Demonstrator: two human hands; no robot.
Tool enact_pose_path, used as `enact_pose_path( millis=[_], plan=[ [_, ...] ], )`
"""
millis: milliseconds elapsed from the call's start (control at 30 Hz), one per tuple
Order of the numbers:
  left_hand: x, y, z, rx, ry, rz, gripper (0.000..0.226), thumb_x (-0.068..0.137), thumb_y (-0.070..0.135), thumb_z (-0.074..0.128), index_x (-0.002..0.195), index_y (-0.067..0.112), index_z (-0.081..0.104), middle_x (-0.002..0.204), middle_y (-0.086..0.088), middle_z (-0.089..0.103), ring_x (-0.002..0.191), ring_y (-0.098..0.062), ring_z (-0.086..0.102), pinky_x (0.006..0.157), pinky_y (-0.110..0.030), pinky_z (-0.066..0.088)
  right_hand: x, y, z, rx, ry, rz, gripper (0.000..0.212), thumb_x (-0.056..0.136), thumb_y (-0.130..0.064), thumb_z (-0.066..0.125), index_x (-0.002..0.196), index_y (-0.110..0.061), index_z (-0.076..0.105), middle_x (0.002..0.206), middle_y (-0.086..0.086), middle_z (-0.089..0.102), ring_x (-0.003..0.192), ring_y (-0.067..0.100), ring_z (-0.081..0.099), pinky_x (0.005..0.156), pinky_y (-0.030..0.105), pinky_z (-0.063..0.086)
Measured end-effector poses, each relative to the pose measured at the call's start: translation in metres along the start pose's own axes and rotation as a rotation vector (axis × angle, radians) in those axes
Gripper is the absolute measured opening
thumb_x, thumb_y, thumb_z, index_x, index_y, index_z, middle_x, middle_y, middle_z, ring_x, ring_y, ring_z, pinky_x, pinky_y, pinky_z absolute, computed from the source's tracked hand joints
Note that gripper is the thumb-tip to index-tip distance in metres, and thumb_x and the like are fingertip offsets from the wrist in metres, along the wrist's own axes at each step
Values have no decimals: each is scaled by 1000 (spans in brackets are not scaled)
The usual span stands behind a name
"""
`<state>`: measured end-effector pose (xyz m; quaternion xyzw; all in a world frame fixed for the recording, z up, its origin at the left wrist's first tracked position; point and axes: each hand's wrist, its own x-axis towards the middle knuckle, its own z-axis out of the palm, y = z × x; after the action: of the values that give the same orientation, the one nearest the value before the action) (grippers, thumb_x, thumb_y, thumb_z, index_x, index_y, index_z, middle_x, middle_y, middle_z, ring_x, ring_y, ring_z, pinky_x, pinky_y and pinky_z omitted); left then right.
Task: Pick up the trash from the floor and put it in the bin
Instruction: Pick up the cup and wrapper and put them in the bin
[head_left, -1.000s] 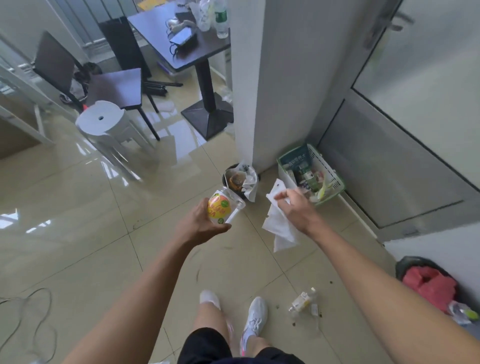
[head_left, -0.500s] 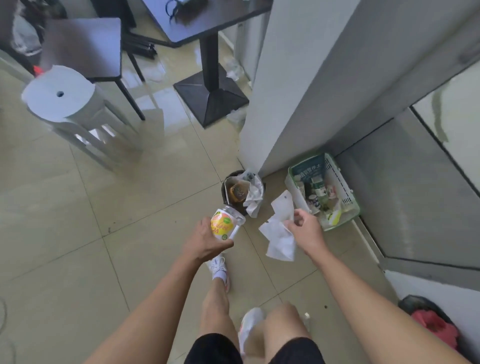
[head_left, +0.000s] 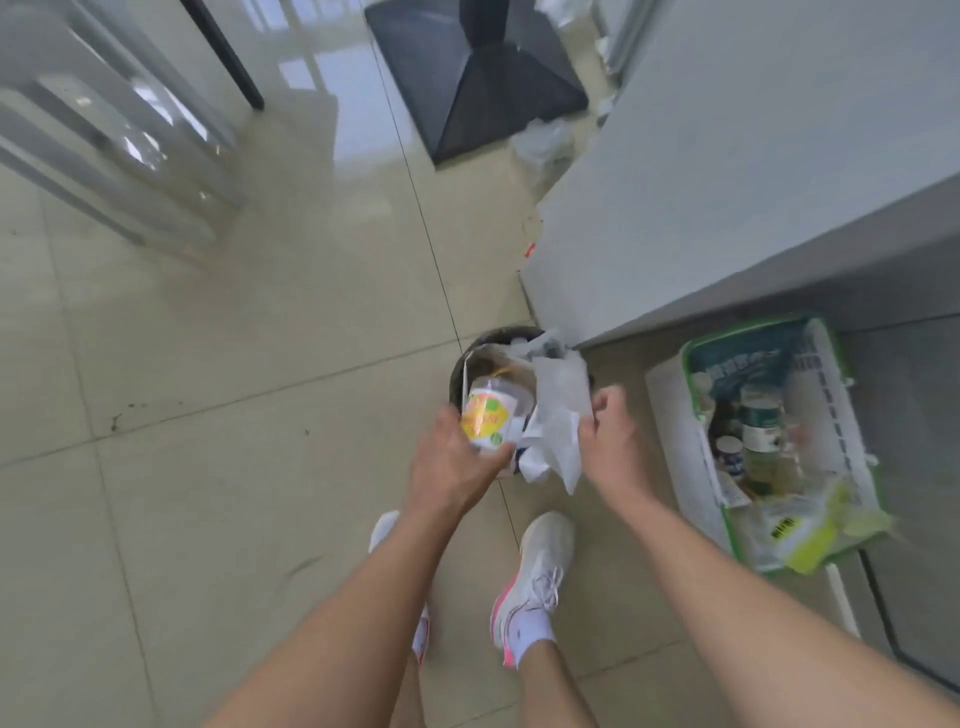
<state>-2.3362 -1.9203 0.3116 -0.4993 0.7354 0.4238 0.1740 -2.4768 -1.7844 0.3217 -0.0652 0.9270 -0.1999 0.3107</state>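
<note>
A small round black bin (head_left: 464, 358) stands on the tiled floor at the corner of a white pillar, with wrappers and white paper inside. My left hand (head_left: 449, 467) grips a plastic cup (head_left: 485, 418) with a yellow and orange label, held over the bin's near rim. My right hand (head_left: 610, 441) is closed on white crumpled paper (head_left: 553, 441) that hangs over the bin's right side. Both hands are right above the bin opening.
A green-rimmed white basket (head_left: 852, 415) full of bottles and packets sits on the floor to the right. The white pillar (head_left: 727, 182) rises behind the bin. A black table base (head_left: 483, 73) is farther back, a white stool (head_left: 104, 145) at upper left. My white shoes (head_left: 540, 571) stand below.
I have stepped up to the bin and the view has tilted down. Both hands have moved forward and now hold the cup and the paper over the bin's opening.
</note>
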Motion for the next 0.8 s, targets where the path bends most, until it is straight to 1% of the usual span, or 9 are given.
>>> enact_pose_path(
  millis=[100,167,267,367,500,600,667,733,800],
  plan=[
    [46,1,47,52,141,92,66,76,67,69,114,21,40,108,0,52,94,-29,60,72,-41,51,61,22,39,-56,29,-126,11,101,-15,47,94,-24,46,83,3,61,71,25,60,52,31,39],
    [68,2,70,162,230,169,68,78,67,68,118,18,43,112,-5,51,93,-31,59,72,-43,52,92,36,62,-109,21,-196,16,98,-7,47,98,-20,57,101,6,64,84,27,61,63,35,46],
    [89,4,94,291,305,301,63,82,63,69,118,16,48,114,-7,50,92,-29,56,76,-43,51,118,50,95,-215,-116,-225,28,99,-6,46,117,-14,66,124,10,58,105,31,60,82,37,49],
    [99,9,114,320,289,380,62,84,59,71,124,15,53,125,-9,49,100,-29,51,82,-40,48,130,58,109,-290,-251,-222,31,95,-6,51,123,-7,65,121,16,67,111,36,64,85,39,52],
    [105,25,130,316,221,342,63,89,58,67,134,18,47,137,-7,44,108,-30,50,81,-43,52,143,61,96,110,-389,100,33,92,-3,47,121,-12,61,112,12,68,100,28,64,87,41,54],
    [108,37,137,457,190,378,66,93,60,60,142,21,40,139,-10,41,115,-31,48,91,-41,48,139,63,77,396,-389,272,34,91,-3,42,106,-19,69,101,11,72,92,27,68,72,40,53],
    [112,42,138,458,143,339,68,93,60,59,144,21,36,139,-12,39,120,-32,47,96,-42,46,128,62,62,412,-306,259,37,92,-14,47,118,-28,69,114,4,72,108,27,68,88,46,58],
    [116,46,134,435,74,307,71,92,61,60,144,19,35,139,-12,38,123,-33,45,100,-45,44,117,64,47,411,-215,219,33,91,-20,49,109,-40,68,106,-8,70,110,23,66,99,51,55],
    [117,47,125,432,9,294,75,91,64,60,142,16,35,139,-12,37,125,-33,45,102,-48,44,107,63,34,426,-214,181,38,93,-19,50,124,-36,64,105,-16,68,113,19,65,104,48,52]
  ],
)
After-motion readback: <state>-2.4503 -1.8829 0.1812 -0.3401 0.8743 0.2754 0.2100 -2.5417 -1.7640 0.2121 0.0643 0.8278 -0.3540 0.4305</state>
